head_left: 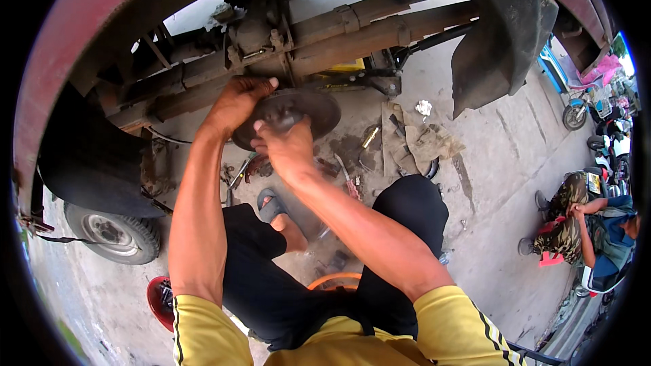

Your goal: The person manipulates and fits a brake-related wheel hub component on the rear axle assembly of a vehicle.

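A dark, round metal brake drum (325, 110) with a raised centre sits at the end of the vehicle's axle (261, 34). My left hand (239, 100) is closed over its upper left rim, the thumb stretched along the top edge. In front of the drum, my right hand (288, 149) has its fingers around the raised centre, slightly smeared by motion. The drum's back side is hidden, so I cannot tell how it is seated. Below it on the ground lie a curved brake shoe (258, 167) and a thin metal tool (239, 172).
Rusty leaf springs (366, 34) cross above the hands, with a black mudguard (502, 41) at the right. A cloth (413, 142), a screwdriver (371, 137) and other tools lie on the concrete. A red bowl (160, 301) stands lower left. Another person (586, 224) sits far right, near parked motorbikes.
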Motion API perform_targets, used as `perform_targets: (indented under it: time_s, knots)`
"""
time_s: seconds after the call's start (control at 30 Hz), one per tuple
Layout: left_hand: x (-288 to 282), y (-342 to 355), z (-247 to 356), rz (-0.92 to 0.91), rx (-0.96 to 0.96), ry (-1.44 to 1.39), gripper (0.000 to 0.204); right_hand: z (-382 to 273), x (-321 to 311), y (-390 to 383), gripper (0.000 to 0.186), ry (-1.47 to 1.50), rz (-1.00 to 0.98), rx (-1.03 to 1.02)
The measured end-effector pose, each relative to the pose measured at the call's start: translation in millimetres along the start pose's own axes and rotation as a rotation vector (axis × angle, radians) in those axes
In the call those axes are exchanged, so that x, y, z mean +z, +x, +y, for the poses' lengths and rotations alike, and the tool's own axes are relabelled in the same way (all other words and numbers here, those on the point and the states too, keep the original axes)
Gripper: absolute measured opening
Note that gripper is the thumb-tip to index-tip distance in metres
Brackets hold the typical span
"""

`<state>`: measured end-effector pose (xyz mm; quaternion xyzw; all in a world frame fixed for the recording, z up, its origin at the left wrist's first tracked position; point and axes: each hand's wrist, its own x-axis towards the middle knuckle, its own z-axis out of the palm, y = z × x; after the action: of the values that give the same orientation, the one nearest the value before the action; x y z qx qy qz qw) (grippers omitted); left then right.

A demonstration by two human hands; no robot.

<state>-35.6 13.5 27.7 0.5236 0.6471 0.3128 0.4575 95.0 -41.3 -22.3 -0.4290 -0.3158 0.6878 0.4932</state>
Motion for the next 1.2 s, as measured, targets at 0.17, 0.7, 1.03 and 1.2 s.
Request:
perform_targets:
  time_s: [0.17,0.7,1.03,1.2]
  knots:
    - [3,1,2,0.062,-0.015,-0.053,0.042,-2,2,-1,0.058,-0.005,0.026,0.024]
    - [8,44,-12,0.055,-0.281,-0.062,0.023,-10,-5,1,0.069,-0.029,0.027,0.065]
    - [3,50,-8,-0.185,-0.625,-0.245,0.02,-14,-5,-2,0.067,-0.209,0.05,0.061]
    - [10,32,9,-0.166,-0.555,-0.231,0.025,7,-6,5,0.066,-0.311,0.097,-0.061]
